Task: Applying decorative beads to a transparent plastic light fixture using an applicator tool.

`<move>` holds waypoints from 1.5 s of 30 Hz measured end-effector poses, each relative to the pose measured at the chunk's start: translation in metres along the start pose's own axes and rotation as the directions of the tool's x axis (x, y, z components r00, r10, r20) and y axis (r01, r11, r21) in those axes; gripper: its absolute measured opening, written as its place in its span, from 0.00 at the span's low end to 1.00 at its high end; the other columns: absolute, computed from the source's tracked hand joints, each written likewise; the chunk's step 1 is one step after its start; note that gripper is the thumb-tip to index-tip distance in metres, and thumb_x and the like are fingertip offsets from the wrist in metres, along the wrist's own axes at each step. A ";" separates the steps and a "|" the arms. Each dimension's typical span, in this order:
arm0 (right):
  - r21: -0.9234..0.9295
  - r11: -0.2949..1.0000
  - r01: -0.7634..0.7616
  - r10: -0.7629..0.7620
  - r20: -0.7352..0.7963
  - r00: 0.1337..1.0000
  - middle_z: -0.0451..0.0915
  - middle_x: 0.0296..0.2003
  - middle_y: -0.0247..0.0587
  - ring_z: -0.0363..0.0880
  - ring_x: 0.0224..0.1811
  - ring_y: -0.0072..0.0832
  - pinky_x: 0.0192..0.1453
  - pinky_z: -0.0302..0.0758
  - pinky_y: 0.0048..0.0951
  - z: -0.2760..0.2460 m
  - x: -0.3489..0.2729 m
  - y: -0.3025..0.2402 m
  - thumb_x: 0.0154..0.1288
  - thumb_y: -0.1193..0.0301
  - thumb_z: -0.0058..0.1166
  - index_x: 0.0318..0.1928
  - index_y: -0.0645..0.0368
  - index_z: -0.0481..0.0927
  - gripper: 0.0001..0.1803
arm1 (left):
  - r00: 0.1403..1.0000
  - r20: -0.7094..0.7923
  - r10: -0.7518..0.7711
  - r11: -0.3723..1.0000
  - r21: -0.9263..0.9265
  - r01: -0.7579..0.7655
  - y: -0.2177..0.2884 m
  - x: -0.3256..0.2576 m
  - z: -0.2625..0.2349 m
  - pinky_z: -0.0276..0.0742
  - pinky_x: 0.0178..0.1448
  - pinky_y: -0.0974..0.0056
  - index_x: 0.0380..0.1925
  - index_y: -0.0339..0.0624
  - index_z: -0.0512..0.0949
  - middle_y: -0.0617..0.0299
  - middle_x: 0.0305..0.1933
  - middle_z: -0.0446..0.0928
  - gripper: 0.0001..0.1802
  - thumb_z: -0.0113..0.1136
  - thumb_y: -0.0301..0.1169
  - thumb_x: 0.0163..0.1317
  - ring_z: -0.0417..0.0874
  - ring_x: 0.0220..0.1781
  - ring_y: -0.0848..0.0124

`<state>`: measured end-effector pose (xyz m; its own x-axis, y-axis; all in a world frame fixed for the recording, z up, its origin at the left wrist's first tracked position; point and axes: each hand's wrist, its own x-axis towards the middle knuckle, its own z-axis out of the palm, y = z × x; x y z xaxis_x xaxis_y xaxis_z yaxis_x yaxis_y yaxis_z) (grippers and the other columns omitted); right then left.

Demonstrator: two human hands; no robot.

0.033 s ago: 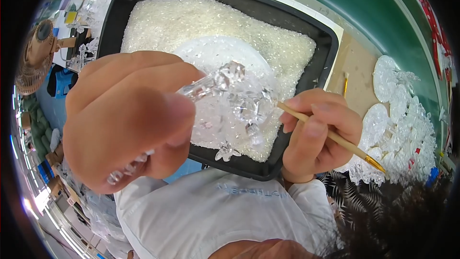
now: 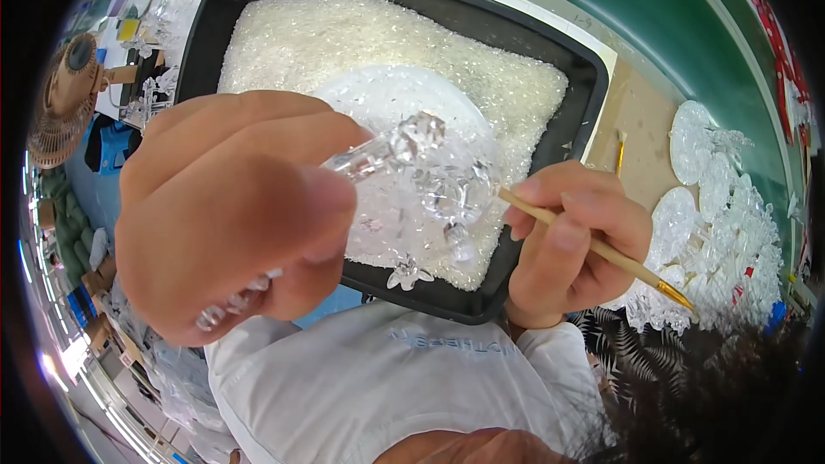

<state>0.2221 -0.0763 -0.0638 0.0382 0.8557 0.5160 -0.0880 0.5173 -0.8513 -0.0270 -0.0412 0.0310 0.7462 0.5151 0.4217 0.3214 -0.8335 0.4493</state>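
My left hand (image 2: 232, 215), large and close to the view, is closed round a clear, glassy ornament (image 2: 455, 193). Its thick stem comes out between thumb and forefinger, and more clear beads show below the fist. The ornament's cluster has faceted knobs and a small flower-like piece (image 2: 409, 273) hanging low. My right hand (image 2: 580, 245) pinches a thin wooden-handled paintbrush (image 2: 606, 253). The plain handle end points at the ornament's right side; whether they touch I cannot tell. The brush's golden ferrule points down to the right. Behind the ornament, a round white plate (image 2: 369, 90) lies on glittering flakes (image 2: 296, 43).
A black tray (image 2: 593, 94) holds the flakes. On the right, a second brush (image 2: 620, 153) lies on a brown board (image 2: 644, 133), near heaped clear plastic pieces (image 2: 722, 249). A brown fan (image 2: 64, 103) and more clear pieces (image 2: 155, 99) are at the left.
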 end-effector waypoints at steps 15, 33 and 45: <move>0.028 0.998 -0.058 0.059 -0.038 0.998 0.79 0.29 0.51 0.70 0.20 0.22 0.22 0.67 0.19 0.004 0.003 0.001 0.75 0.65 0.51 0.46 0.63 0.70 0.13 | 0.997 0.072 0.011 0.998 0.067 -0.016 0.004 0.018 0.007 0.79 0.30 0.59 0.48 0.32 0.70 0.37 0.37 0.83 0.16 0.53 0.18 0.58 0.87 0.31 0.53; 0.059 0.997 0.039 -0.036 -0.054 0.998 0.78 0.29 0.48 0.69 0.20 0.23 0.22 0.68 0.22 -0.003 -0.002 0.003 0.75 0.66 0.49 0.46 0.60 0.69 0.11 | 0.973 -0.087 0.214 0.965 0.171 -0.197 -0.003 0.008 0.014 0.73 0.21 0.63 0.35 0.40 0.64 0.42 0.31 0.83 0.07 0.50 0.29 0.70 0.85 0.24 0.55; 0.085 0.988 0.130 -0.133 0.031 0.991 0.79 0.32 0.52 0.69 0.19 0.23 0.22 0.69 0.22 -0.008 -0.003 0.007 0.74 0.71 0.48 0.46 0.64 0.68 0.09 | 0.976 -0.139 0.170 0.976 0.161 -0.147 0.009 0.005 0.016 0.74 0.21 0.64 0.40 0.52 0.67 0.42 0.31 0.84 0.13 0.58 0.29 0.57 0.86 0.26 0.54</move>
<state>0.2290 -0.0756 -0.0721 0.0182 0.7783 0.6277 -0.1667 0.6213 -0.7656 -0.0111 -0.0492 0.0241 0.7015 0.3888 0.5973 0.2977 -0.9213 0.2501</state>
